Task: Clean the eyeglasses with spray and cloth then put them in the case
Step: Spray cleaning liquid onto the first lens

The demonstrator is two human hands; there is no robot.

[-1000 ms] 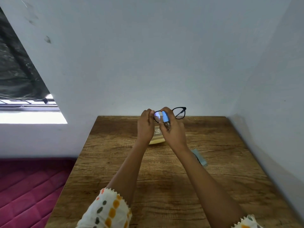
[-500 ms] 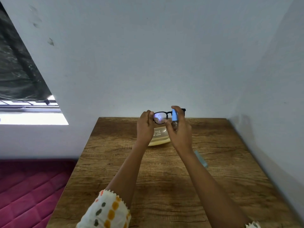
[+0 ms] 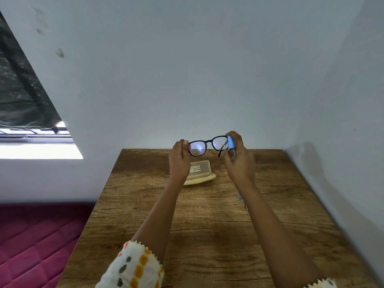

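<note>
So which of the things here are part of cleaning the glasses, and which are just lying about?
Part of the job:
eyeglasses, held in the left hand
spray bottle, in the right hand
open case
cloth, mostly hidden behind the right arm

Just there:
wooden table
red mattress

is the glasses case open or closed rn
Open. The cream case sits on the wooden table with its lid raised, printed inside facing the camera, and the tray below exposed. The eyeglasses are held above it, not inside.
</note>
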